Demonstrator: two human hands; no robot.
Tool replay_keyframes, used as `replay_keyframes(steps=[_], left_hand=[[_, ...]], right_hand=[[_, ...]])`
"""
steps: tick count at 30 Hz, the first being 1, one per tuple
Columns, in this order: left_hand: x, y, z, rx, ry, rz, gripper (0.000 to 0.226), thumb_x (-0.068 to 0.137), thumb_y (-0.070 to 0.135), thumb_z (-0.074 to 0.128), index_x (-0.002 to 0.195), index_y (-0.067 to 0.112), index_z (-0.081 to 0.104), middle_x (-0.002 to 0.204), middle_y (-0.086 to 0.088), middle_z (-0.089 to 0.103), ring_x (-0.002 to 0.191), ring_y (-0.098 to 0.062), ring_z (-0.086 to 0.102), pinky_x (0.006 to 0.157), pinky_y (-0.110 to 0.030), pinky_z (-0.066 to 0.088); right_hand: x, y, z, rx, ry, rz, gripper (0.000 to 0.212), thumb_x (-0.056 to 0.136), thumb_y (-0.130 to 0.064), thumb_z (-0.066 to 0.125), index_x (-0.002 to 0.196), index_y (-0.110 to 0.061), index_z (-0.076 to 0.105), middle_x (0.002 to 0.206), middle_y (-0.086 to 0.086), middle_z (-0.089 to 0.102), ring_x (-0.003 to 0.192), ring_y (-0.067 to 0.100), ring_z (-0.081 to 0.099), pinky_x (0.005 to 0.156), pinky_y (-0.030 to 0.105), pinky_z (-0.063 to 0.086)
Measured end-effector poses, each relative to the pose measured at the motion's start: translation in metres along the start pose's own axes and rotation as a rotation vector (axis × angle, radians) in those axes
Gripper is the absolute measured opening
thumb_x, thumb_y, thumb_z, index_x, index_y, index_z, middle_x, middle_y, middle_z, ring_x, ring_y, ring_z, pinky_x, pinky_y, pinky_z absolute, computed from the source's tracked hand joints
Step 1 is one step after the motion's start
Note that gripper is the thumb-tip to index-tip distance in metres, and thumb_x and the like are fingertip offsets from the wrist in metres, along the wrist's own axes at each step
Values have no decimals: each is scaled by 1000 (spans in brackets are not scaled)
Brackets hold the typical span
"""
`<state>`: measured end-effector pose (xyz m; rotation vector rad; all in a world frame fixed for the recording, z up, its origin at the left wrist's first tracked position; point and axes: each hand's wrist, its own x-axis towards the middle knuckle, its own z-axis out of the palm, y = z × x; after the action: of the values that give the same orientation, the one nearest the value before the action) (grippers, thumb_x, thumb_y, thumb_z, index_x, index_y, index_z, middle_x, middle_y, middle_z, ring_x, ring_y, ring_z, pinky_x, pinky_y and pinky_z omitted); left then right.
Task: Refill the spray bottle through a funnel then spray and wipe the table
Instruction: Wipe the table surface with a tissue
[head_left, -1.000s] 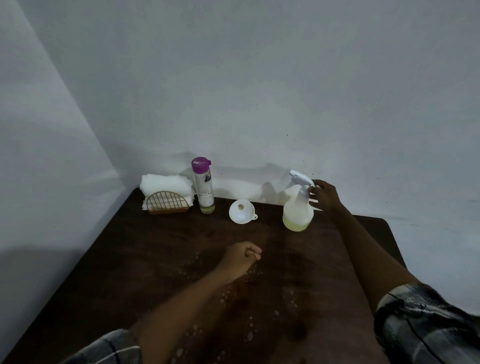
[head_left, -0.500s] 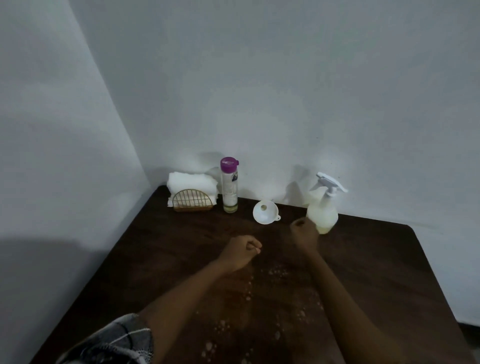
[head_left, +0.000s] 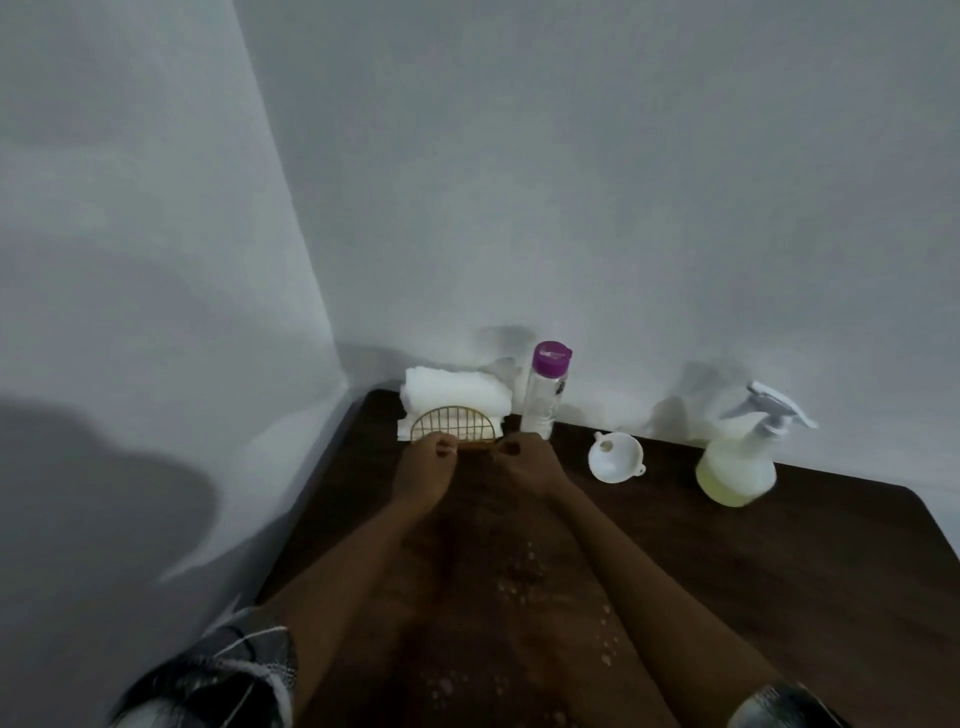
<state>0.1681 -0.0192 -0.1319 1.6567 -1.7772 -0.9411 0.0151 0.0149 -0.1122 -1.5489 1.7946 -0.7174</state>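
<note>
Dark table (head_left: 779, 597), set in a corner between two white walls. Its left edge runs along the side wall and its far edge along the back wall. The near-right corner is rounded.

- Spray bottle (head_left: 737, 462): upright at far right, near the back wall. It holds pale yellow liquid low down and has a white trigger head. Bare wood lies in front of it and to its right.
- Funnel (head_left: 615, 457): white, mouth toward you, left of the spray bottle and apart from it.
- Bottle (head_left: 545, 389): clear with a purple cap, upright by the back wall, left of the funnel.
- Holder (head_left: 454, 423): gold wire, far-left corner, just beside the bottle, with white cloths (head_left: 457, 395) standing in it.
- Your left hand (head_left: 423, 465) and right hand (head_left: 524, 460): close together at the holder's lower front edge, fingers curled. You cannot tell whether they pinch the wire.
- Droplets (head_left: 524, 571): scattered between your forearms.
</note>
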Motion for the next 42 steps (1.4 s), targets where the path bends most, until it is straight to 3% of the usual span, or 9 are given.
replay_keyframes(steps=[4,9,13,17,27,32,35,39,42], left_hand=[[38,-7,-19,-49,54,-12,34,88,5,52,122,5,56,127,-15,54,116,-27,52,99,-35,42],[78,-10,-29,-24,-19,-53,47,90,3,44,137,5,39,143,-17,35,130,-28,38,109,-35,31],[93,-16,-30,-49,-67,-61,47,90,2,49,136,6,42,138,-16,45,122,-29,47,103,-41,40],[97,-23,-33,-96,-1,-26,38,86,5,57,124,7,55,121,-11,60,108,-24,57,95,-34,46],[100,-31,-41,-113,52,-11,33,79,8,68,111,10,58,107,-11,62,98,-23,59,78,-27,47],[103,-28,-43,-64,145,207,60,75,1,69,129,15,48,129,-6,54,118,-23,50,96,-37,47],[107,-21,-46,-55,103,230,63,78,2,66,134,20,44,122,0,62,116,-21,53,99,-43,45],[108,-14,-49,-84,12,130,55,81,11,66,131,23,47,122,-3,61,114,-23,55,98,-47,43],[108,-13,-50,-10,-57,68,46,85,29,63,128,15,52,124,-8,60,115,-28,54,100,-44,41]], right_hand=[[37,-26,22,-179,84,-89,28,88,-9,53,113,-3,62,118,14,60,110,26,54,93,34,43],[79,-48,33,-470,179,-167,31,93,-12,45,121,-7,57,124,9,53,120,26,41,83,40,47],[104,-45,41,-552,241,-239,28,85,0,51,111,2,62,112,20,57,106,40,51,70,44,50],[115,-40,43,-617,227,-171,28,88,-4,46,112,-1,60,112,15,56,108,32,46,75,40,47],[122,-48,46,-468,290,-166,9,84,-4,54,83,-4,63,96,10,58,97,25,48,63,36,45],[134,-54,35,-360,197,-194,4,76,-8,67,76,-8,63,95,8,62,92,26,54,75,36,45],[137,-59,28,-185,162,-196,9,73,-6,70,73,-8,61,94,11,65,89,25,61,79,39,51],[134,-66,17,17,163,-161,12,77,2,65,77,-7,56,85,11,63,75,15,55,64,7,41],[134,-72,10,58,169,-141,16,79,3,62,76,-8,50,71,-1,52,64,10,47,55,6,35]])
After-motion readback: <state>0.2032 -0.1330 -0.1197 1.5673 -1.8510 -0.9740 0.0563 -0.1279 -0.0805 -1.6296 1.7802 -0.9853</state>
